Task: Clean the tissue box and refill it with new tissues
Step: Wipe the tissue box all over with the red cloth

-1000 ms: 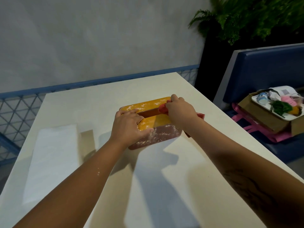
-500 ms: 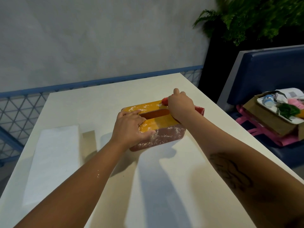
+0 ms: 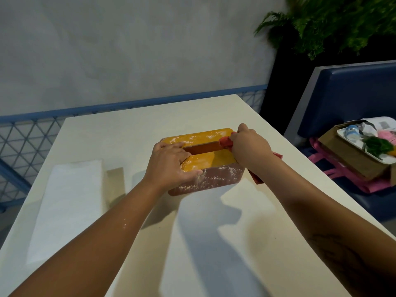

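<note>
Your work surface is a cream table (image 3: 214, 243) set against a grey wall (image 3: 128, 50), with a blue lattice railing (image 3: 25, 144) behind its far edge. To your right stand a blue bench (image 3: 347, 97) and a leafy plant (image 3: 334, 24); on the bench seat a cardboard box (image 3: 351, 155) carries a white tray of small items (too blurred to identify).

The tissue box (image 3: 205, 161), with a yellow lid and brown sides, sits mid-table, dusted with white powder. A stack of white tissues (image 3: 68, 202) lies well to its left.

Your left hand (image 3: 171, 166) clamps the box's near-left corner, fingers reaching into the slot. Your right hand (image 3: 249, 146) is closed on a red cloth (image 3: 226, 142) at the lid's right end. The hand and forearm hide most of the cloth; only its ends show.
</note>
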`<state>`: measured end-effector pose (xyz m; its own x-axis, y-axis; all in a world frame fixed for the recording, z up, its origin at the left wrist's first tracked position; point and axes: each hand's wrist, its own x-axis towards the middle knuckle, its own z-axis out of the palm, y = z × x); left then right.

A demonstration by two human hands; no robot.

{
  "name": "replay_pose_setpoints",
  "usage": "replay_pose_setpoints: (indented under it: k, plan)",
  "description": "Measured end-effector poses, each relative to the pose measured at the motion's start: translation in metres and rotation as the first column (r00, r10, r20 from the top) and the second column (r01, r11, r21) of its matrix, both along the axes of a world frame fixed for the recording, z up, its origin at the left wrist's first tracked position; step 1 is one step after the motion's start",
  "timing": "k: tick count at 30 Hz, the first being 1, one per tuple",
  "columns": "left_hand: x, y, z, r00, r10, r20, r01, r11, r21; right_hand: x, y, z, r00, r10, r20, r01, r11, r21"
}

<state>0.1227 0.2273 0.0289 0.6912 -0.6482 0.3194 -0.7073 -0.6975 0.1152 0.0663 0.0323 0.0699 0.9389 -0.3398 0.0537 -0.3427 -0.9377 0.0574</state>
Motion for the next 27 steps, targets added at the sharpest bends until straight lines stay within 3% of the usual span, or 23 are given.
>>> replay_pose_setpoints:
  k: [6,8,14,19,27]
  plan:
    - [0.000,0.000,0.001,1.000,-0.003,-0.010,0.003,1.000,0.002,0.043,0.005,0.007,0.991,-0.119,0.062,0.109,0.983,0.146]
    - [0.000,-0.001,0.000,1.000,0.001,-0.007,-0.001,1.000,-0.001,0.049,0.015,0.005,0.991,-0.117,0.072,0.107,0.986,0.129]
    - [0.000,-0.002,-0.002,1.000,0.020,0.007,-0.020,1.000,0.015,0.051,0.043,-0.004,0.992,0.090,0.087,-0.093,0.995,0.033]
    - [-0.003,-0.001,0.000,1.000,0.022,0.006,-0.022,1.000,-0.009,0.039,0.016,-0.001,0.977,0.209,0.033,-0.208,0.977,-0.040]
    - [-0.001,0.000,-0.003,1.000,0.012,0.001,-0.012,0.998,-0.059,0.045,0.027,-0.001,0.999,-0.036,0.031,0.038,0.998,-0.056]
